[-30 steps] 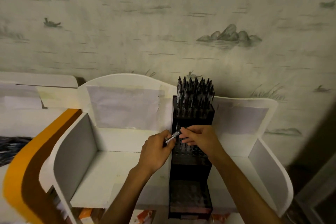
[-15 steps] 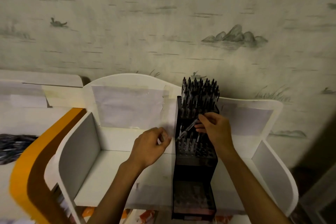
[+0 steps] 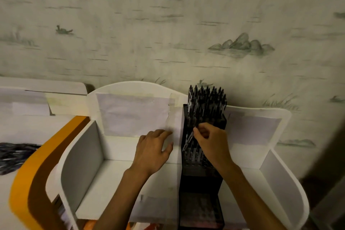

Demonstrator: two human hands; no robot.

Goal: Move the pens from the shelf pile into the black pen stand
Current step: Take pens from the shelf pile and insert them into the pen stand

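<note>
A: How many pens in hand?
B: One pen, pinched in the right hand fingertips, tilted over the black pen stand; dozens stand upright beyond the fingers, too many to count.
A: The left hand?
B: Relaxed, empty, beside the stand over the white shelf.

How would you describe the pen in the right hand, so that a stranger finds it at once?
Find the white shelf against the wall, then the black stand at its middle. The right hand pinches one pen over the stand's front rows. Unlike its neighbours, which stand upright in their holes, this pen leans, its lower end pointing down and left.
</note>
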